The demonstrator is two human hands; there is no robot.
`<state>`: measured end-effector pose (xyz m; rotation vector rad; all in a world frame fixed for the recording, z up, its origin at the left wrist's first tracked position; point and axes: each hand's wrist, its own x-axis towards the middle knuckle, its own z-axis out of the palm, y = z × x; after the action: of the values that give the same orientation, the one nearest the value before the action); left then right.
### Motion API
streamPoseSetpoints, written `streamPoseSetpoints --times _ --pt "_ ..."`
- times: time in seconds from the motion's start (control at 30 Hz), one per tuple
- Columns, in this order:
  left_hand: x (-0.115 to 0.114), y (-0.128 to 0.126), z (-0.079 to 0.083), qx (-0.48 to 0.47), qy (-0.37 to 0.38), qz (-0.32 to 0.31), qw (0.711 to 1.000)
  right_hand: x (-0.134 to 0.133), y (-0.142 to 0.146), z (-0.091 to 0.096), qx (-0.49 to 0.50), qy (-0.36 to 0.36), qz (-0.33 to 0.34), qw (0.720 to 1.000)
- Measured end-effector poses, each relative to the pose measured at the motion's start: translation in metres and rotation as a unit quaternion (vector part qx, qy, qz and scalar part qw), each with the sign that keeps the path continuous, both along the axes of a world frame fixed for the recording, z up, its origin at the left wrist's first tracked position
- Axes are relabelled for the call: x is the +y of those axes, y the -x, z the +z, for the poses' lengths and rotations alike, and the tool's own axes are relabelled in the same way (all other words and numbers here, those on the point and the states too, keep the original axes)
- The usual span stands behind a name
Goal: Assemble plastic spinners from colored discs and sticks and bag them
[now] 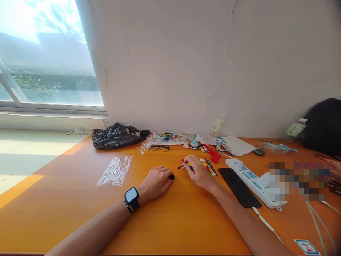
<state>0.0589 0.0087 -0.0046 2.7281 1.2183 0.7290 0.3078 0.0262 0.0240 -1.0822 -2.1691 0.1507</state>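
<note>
Black round bit [172, 177] pinched in the left hand [157, 180], small dark arrow [180, 166] between the right hand's [198, 172] fingertips, both over an orange bench [170, 224].

Two bare hands work above an orange-brown table [112, 227]. The left hand [157, 182], its wrist wearing a dark watch [131, 195], pinches a small black piece [172, 177] near the tabletop. The right hand [198, 172] has a dark pointed piece [181, 166] at its fingertips, just beside colourful small parts [209, 166]. Behind them lies a red gun-shaped toy [213, 155]. A black phone [238, 186] rests by a white power strip [270, 199] on the right. To the left, a clear plastic bag [115, 171] lies flat, nearer than a crumpled black bag [118, 138]; folded-out eyeglasses [160, 148] sit beyond the hands. Another person's hand [335, 170] shows at the right edge.
</note>
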Motion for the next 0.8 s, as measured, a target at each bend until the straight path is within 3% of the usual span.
streamPoseSetpoints --times 0.33,0.53,0.7,0.8 --pt "0.004 0.003 -0.006 -0.134 0.083 0.037 0.987 -0.004 0.004 -0.002 0.06 0.128 -0.027 0.99" --pt "0.004 0.003 -0.004 -0.204 0.135 0.01 0.97 -0.01 0.013 -0.005 0.093 0.175 0.047 0.979" --pt "0.006 0.003 -0.003 -0.206 0.123 -0.008 0.971 -0.013 0.021 -0.01 0.049 0.168 0.129 0.976" --pt "0.006 0.003 -0.003 -0.208 0.129 -0.026 0.969 -0.012 0.024 -0.015 0.061 0.155 0.145 0.975"
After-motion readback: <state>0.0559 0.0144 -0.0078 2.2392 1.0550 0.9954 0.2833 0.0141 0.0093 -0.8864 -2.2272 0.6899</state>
